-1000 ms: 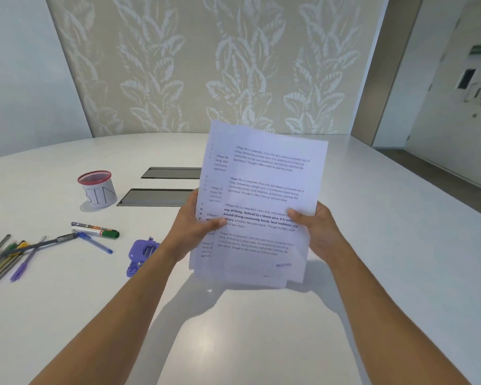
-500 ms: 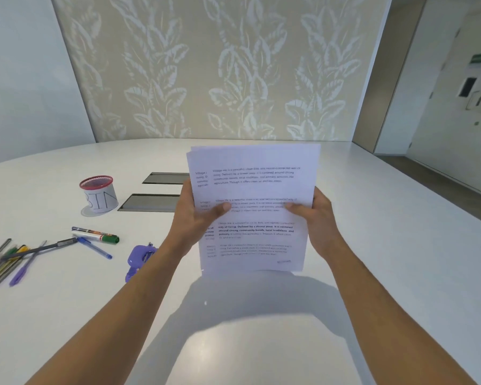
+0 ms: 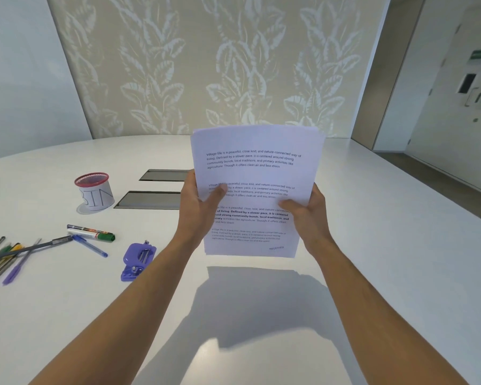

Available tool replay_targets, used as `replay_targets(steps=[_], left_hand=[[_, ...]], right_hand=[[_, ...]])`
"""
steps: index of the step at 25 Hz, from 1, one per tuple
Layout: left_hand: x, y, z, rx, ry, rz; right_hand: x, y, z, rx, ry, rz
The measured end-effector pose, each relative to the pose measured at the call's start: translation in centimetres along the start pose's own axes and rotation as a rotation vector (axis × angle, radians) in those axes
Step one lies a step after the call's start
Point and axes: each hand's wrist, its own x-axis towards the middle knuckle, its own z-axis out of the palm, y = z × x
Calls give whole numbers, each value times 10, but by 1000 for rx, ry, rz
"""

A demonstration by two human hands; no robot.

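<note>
- Since a second ago, the sheets of paper (image 3: pixel 257 173), then fanned and tilted, have been squared into one even stack and raised upright.
- The stack is held above the white surface (image 3: pixel 386 245). It is gripped at its left edge by the left hand (image 3: pixel 199 209) and at its right edge by the right hand (image 3: pixel 307 215), with each thumb laid on the printed front.
- The fingers behind the paper are hidden. The number of sheets cannot be told, and some print is covered by the left thumb.

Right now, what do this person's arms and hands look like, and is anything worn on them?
Both are bare: the left hand and right hand wear no gloves, rings or watch that I can see, and the left forearm and right forearm show no sleeve.
</note>
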Motion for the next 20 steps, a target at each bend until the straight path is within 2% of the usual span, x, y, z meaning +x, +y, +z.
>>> replay_targets(steps=[5, 14, 20], left_hand=[[-14, -21, -1, 11, 31, -130], [-10, -14, 7, 30, 82, -143], [-23, -28, 8, 83, 105, -225]], right_hand=[[-14, 24, -3, -52, 31, 109], [-12, 24, 5, -112, 82, 115], [-24, 35, 7, -152, 35, 104]])
